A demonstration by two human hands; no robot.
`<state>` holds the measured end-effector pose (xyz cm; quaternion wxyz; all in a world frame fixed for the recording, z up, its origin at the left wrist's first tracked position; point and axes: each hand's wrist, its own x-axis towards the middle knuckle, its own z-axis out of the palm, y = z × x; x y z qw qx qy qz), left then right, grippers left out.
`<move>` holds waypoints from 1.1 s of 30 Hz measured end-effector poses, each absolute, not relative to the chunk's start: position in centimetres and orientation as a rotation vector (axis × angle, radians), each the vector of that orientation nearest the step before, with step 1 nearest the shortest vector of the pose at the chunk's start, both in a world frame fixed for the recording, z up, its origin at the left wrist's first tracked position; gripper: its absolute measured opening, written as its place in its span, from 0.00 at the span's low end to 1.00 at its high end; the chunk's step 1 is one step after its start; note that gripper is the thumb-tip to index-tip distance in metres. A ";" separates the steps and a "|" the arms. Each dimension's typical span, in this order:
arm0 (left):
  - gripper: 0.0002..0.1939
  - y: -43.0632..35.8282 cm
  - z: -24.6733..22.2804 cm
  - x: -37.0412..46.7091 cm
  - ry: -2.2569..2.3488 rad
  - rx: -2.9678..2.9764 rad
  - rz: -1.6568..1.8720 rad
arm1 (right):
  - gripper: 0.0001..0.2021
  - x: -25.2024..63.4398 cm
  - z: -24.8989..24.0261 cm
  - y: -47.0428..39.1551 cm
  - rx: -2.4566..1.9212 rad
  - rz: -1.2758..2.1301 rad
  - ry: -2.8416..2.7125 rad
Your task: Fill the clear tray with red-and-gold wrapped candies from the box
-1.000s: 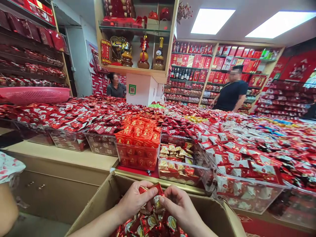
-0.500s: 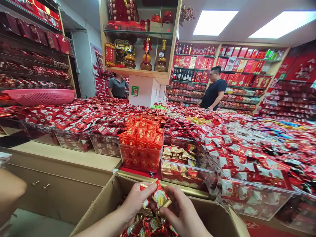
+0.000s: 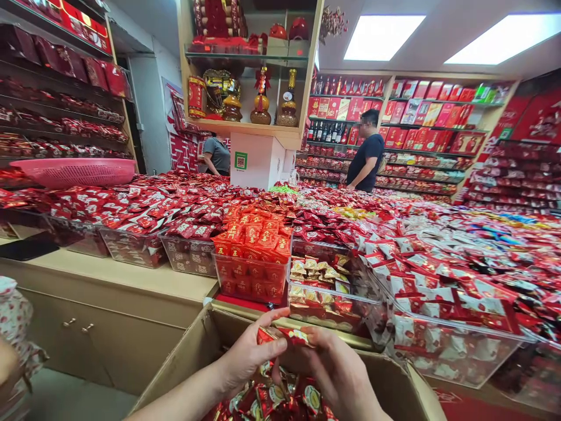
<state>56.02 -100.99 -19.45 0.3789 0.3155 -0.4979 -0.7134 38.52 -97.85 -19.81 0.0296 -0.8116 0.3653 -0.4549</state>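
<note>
Above an open cardboard box (image 3: 175, 365), both of my hands grip small red wrapped packets (image 3: 295, 335). My left hand (image 3: 252, 354) pinches one between thumb and fingers, its index finger stretched over the top. My right hand (image 3: 335, 365) closes on the right end of the packets, its lower fingers blurred. Beneath them, loose red and gold packets (image 3: 274, 394) lie in the box. Just beyond the box stand a clear bin of orange-red packets (image 3: 252, 272) and a clear bin of gold and red ones (image 3: 324, 298).
More bins of packets (image 3: 456, 345) spread right and left. A pink basket (image 3: 79, 172) rests on the left heap. Two people (image 3: 367, 155) (image 3: 216, 155) stand beyond the display. Patterned clothing (image 3: 20, 327) and part of an arm show at the lower left.
My hands have tilted the packets flatter, and my left index finger has stretched out. The far-right person has shifted left; the other person has moved right and turned. Patterned clothing has come into view.
</note>
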 end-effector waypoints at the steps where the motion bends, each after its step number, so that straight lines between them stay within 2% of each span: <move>1: 0.22 -101.0 -19.4 55.9 -1.292 0.803 -1.798 | 0.14 38.5 -19.9 -97.8 -2.505 -1.407 1.119; 5: 0.14 -100.8 -19.0 55.5 -1.217 0.835 -1.766 | 0.13 38.5 -20.2 -97.8 -2.567 -1.511 1.070; 12: 0.19 -100.2 -18.0 55.9 -1.138 0.754 -1.899 | 0.12 38.5 -20.1 -97.7 -2.617 -1.615 1.072; 17: 0.10 -100.1 -17.8 55.8 -1.250 0.887 -1.818 | 0.09 38.6 -20.3 -97.6 -2.617 -1.572 1.149; 26: 0.10 -100.4 -18.4 55.6 -1.183 0.855 -1.807 | 0.12 38.5 -20.0 -97.9 -2.768 -1.385 1.057; 30: 0.11 -100.3 -18.8 55.5 -1.030 0.805 -1.883 | 0.12 38.2 -19.4 -98.0 -2.763 -1.459 1.012; 33: 0.13 -100.8 -19.8 55.7 -0.968 0.845 -1.908 | 0.10 37.4 -16.8 -99.6 -2.794 -1.578 1.106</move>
